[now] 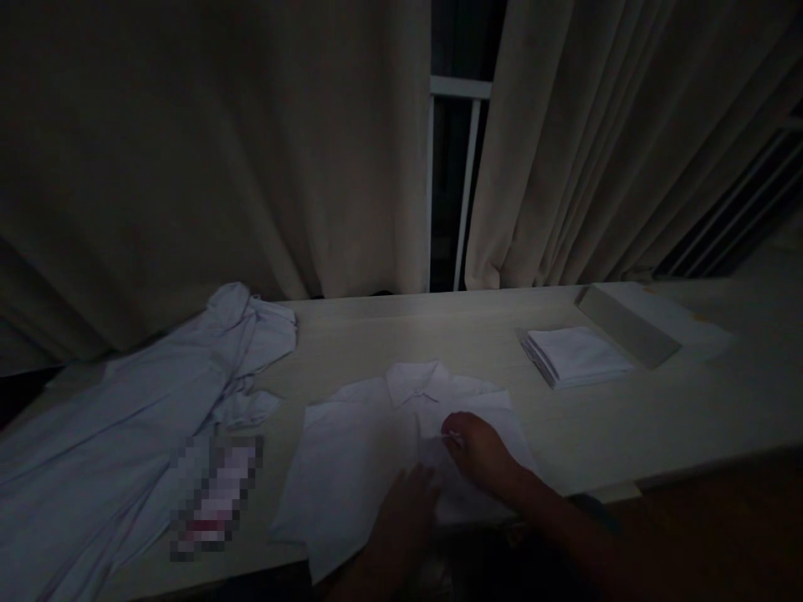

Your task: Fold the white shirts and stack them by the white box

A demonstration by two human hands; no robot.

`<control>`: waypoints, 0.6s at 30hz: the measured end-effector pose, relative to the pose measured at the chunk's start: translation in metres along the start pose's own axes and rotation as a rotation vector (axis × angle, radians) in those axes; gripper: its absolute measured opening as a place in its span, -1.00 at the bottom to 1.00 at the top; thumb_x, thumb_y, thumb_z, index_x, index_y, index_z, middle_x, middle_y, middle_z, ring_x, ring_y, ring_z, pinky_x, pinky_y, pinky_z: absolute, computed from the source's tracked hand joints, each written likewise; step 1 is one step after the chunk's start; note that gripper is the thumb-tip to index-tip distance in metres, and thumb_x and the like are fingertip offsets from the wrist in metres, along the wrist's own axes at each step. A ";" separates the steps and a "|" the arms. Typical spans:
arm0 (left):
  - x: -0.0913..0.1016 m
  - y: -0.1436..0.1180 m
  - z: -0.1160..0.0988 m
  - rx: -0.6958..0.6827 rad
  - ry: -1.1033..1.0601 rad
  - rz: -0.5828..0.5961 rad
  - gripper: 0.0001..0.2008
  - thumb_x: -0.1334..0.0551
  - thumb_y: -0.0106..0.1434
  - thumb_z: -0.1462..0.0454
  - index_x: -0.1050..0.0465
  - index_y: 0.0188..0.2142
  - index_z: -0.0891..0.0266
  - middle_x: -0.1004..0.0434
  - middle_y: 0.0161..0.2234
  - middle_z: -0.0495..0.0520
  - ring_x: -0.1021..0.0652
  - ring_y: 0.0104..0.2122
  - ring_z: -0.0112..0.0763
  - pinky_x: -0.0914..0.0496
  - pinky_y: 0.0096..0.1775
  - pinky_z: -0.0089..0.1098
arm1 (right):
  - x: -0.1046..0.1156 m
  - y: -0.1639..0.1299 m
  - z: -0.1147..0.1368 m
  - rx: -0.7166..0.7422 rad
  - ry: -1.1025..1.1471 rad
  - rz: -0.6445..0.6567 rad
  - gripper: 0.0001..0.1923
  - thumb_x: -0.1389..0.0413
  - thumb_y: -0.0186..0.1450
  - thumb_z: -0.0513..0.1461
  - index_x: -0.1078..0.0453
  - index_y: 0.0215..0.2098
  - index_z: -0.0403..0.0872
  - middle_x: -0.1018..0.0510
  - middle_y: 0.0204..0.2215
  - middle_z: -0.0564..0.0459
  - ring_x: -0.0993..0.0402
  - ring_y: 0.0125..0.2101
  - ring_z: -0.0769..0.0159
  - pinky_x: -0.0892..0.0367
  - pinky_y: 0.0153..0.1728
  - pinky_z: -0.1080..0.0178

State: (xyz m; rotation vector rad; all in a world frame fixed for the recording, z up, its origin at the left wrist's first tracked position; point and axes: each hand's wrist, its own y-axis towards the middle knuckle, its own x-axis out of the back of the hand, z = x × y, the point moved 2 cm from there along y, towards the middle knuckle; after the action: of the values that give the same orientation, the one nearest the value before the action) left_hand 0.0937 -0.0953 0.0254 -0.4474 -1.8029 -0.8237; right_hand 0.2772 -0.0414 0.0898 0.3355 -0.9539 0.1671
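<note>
Shirt (357, 447) pinched below its collar (402, 386) by our curled right hand (482, 453); our left hand (406, 514) extended, blurred, its grip unclear

dim all over now, the curtains (351, 167) sinking into murk, the window (448, 184) nearly black! faint, soft light grays the white shirt (351, 456); the left hand (407, 510) is dark and smeary, a pixel patch (219, 493) blots the lower left, curtain folds lean outward.
</note>
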 end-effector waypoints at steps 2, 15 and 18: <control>-0.005 -0.008 -0.003 -0.037 0.060 0.044 -0.53 -0.10 0.19 0.42 -0.36 0.09 0.12 -0.47 0.10 0.13 -0.47 0.09 -0.19 -0.39 0.09 -0.04 | -0.025 -0.024 0.007 0.142 -0.183 0.110 -0.85 -0.05 0.30 -0.32 -0.43 -0.19 -0.12 -0.55 -0.18 -0.10 -0.43 -0.11 0.17 -0.28 -0.04 0.15; 0.007 -0.164 0.100 0.043 0.424 -0.040 -0.46 -0.15 0.26 0.24 -0.21 0.25 0.01 -0.30 0.24 0.08 -0.36 0.19 -0.17 -0.28 0.15 -0.18 | -0.004 -0.138 -0.081 -0.006 -0.354 -0.024 -0.27 -0.03 0.16 -0.33 -0.11 0.31 -0.05 -0.12 0.32 -0.15 -0.03 0.28 -0.04 -0.06 0.21 -0.15; 0.011 -0.186 0.125 0.009 0.414 -0.001 -0.45 -0.10 0.25 0.34 -0.24 0.22 -0.02 -0.34 0.22 0.05 -0.40 0.16 -0.25 -0.28 0.14 -0.24 | -0.002 -0.162 -0.108 -0.060 -0.356 0.006 -0.32 -0.03 0.14 -0.35 -0.23 0.25 0.00 -0.20 0.28 -0.13 -0.14 0.23 -0.04 -0.15 0.16 -0.13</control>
State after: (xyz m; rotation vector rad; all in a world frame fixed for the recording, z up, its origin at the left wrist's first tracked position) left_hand -0.1134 -0.1359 -0.0505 -0.2472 -1.4224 -0.8393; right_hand 0.4056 -0.1552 -0.0033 0.3124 -1.3094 0.0851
